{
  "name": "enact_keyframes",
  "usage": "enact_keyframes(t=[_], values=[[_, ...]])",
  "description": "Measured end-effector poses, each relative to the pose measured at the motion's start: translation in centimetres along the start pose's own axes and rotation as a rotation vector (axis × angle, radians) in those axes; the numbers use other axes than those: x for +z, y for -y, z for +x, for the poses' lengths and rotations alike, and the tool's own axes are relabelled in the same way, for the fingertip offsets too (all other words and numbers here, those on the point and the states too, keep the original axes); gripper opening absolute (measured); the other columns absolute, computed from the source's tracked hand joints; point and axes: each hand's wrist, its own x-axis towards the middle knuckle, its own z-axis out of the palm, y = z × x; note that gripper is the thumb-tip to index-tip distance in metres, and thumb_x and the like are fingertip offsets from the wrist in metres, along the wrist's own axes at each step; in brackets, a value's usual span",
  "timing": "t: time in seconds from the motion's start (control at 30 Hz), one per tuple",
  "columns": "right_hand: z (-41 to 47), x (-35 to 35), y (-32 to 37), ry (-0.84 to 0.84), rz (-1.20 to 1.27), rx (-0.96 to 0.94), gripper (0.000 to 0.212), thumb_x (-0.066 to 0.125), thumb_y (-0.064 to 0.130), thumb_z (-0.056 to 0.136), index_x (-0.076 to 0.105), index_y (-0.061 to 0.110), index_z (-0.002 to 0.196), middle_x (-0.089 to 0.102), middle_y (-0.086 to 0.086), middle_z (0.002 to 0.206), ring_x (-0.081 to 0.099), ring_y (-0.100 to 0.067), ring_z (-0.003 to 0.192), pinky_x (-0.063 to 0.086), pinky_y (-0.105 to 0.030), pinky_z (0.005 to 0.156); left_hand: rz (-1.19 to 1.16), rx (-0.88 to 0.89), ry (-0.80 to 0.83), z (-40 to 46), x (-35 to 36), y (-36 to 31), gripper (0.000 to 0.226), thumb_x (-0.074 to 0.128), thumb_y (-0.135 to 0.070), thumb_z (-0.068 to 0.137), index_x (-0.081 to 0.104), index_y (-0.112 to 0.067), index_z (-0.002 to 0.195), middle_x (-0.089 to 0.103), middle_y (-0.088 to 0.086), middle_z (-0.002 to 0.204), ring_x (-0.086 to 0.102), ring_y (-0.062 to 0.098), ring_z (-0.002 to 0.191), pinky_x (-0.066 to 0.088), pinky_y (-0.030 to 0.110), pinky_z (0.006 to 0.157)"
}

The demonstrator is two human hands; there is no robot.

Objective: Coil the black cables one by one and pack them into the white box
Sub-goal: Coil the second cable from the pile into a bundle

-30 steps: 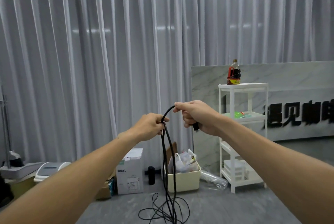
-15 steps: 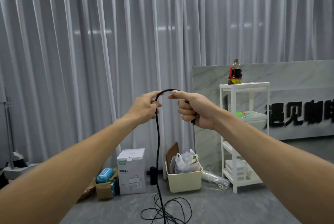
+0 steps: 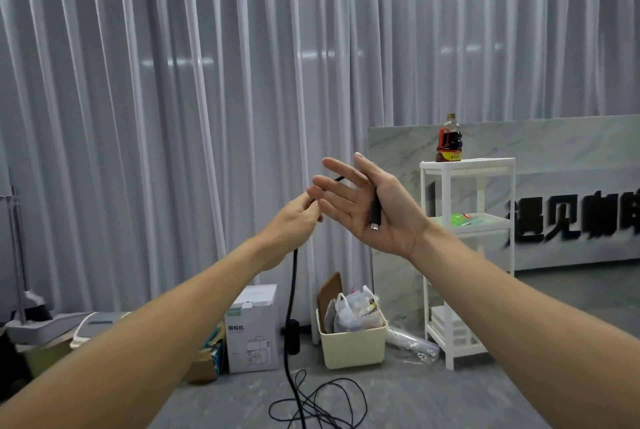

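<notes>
**Trainee:** What does each hand have at this moment?

**Instructor:** The right hand (image 3: 372, 209) is spread flat, palm toward the head camera, fingers straight. The plug end (image 3: 374, 212) of the black cable (image 3: 293, 293) lies across that palm; the cable passes up behind the fingers and crosses to the left hand (image 3: 294, 221), which is curled round it just beside the right fingertips. Below the left hand the cable hangs straight down to a loose tangle (image 3: 320, 408) on the floor.

**Trainee:** How should the first loop be formed?

**Instructor:** Probably by trapping the plug under the right thumb first, since a flat palm alone will let it slide off. Then let the left hand slide down the hanging run, lift a length, and lay it across the right palm beside the plug.

**Trainee:** What could go wrong?

**Instructor:** The floor tangle may snag as it rises. Keep the loops equal, and roll the cable slightly with the left fingers so that each turn lies flat.

**Trainee:** Where is the white box?

**Instructor:** A white carton (image 3: 252, 331) stands on the floor below the left hand; whether it is the intended one cannot be told.
</notes>
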Motion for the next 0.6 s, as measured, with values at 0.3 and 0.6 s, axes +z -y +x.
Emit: enact_keyframes(t=[0.3, 0.6], values=[[-1.5, 0.3, -1.9, 0.116, 0.223, 0.007, 0.046, 0.051, 0.029, 0.099, 0.058, 0.001, 0.135, 0.061, -0.026, 0.134, 0.063, -0.038, 0.121, 0.052, -0.044, 0.100, -0.315, 0.025, -0.060, -1.1, 0.0, -0.4, 0.026, 0.043, -0.028, 0.106, 0.061, -0.024, 0.123, 0.058, -0.001, 0.134, 0.036, 0.017, 0.128, 0.025, 0.046, 0.116], [-1.6, 1.3, -5.0, 0.184, 0.299, -0.085, 0.078, 0.029, -0.027, 0.072, 0.055, 0.004, 0.138, 0.059, -0.023, 0.138, 0.062, -0.040, 0.121, 0.049, -0.053, 0.102, -0.324, 0.093, 0.024, -2.1, 0.8, 1.6, 0.015, 0.052, -0.026, 0.099, 0.067, -0.029, 0.102, 0.073, -0.018, 0.089, 0.065, 0.006, 0.104, 0.044, 0.037, 0.103]])
